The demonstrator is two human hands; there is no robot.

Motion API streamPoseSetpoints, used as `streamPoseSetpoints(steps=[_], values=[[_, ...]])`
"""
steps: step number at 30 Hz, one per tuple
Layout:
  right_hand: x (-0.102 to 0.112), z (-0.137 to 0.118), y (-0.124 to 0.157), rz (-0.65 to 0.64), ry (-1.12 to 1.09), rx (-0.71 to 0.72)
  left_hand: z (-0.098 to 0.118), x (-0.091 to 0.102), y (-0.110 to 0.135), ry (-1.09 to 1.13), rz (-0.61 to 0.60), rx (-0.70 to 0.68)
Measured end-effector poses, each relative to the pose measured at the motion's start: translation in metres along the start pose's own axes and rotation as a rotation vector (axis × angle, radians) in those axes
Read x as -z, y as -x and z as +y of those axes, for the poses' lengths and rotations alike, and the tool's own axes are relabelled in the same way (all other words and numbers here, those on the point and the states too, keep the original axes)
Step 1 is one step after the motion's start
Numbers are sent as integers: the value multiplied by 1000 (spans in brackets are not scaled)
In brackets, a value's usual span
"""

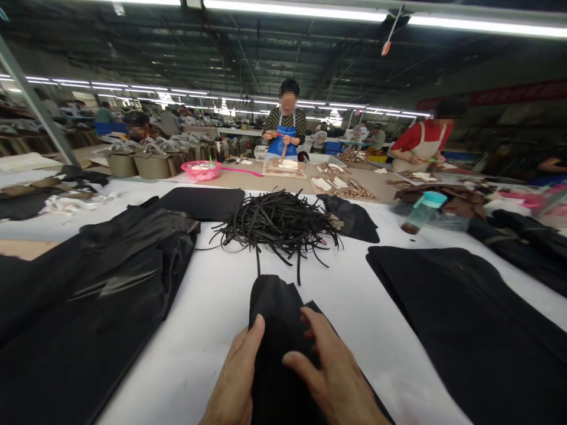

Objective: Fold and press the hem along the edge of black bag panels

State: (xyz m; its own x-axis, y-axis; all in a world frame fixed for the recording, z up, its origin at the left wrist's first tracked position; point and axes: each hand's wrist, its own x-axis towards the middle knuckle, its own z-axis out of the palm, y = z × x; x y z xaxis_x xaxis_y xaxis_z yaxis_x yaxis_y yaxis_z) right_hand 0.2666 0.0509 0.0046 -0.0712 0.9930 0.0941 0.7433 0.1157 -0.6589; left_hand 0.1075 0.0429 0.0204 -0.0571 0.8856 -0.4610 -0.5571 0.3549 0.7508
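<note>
A folded piece of black fabric (277, 330) lies lengthwise before me on the white tabletop (199, 307). My left hand (237, 372) grips its left edge, thumb on top and the other fingers hidden beneath or behind it. Over the right side is my right hand (330, 372), thumb and forefinger spread apart, the thumb at the fabric's surface; its other fingers are partly hidden. Just beyond the folded piece sits a tangled heap of black strips (279, 224), some trailing toward me.
Stacked black fabric lies at the left (110, 283) and right (460, 313). A teal-lidded bottle (423, 211) stands at the back right. Beyond are a pink basin (201, 171), olive bags (150, 164) and a co-worker in a blue apron (286, 139); another person wears red (420, 144).
</note>
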Motion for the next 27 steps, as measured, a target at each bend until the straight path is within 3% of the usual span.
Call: streamPoseSetpoints(steps=[5, 9, 12, 15, 21, 24, 27], values=[[-32, -22, 3, 328, 207, 258, 0, -9, 12, -179, 73, -83], [-21, -34, -3, 248, 416, 273, 0, -10, 18, -376, 97, -151], [-8, -41, -5, 169, 588, 211, 2, -12, 21, -417, 62, -168], [3, -42, -7, 99, 662, 143, 6, -10, 22, -456, 121, -175], [34, -23, -24, 77, 536, -25, 18, 7, 18, -505, 168, -155], [43, -11, -33, -64, 253, -111, 20, 11, 16, -516, 228, -164], [42, -7, -34, -147, -20, -105, 19, 9, 15, -501, 233, -152]])
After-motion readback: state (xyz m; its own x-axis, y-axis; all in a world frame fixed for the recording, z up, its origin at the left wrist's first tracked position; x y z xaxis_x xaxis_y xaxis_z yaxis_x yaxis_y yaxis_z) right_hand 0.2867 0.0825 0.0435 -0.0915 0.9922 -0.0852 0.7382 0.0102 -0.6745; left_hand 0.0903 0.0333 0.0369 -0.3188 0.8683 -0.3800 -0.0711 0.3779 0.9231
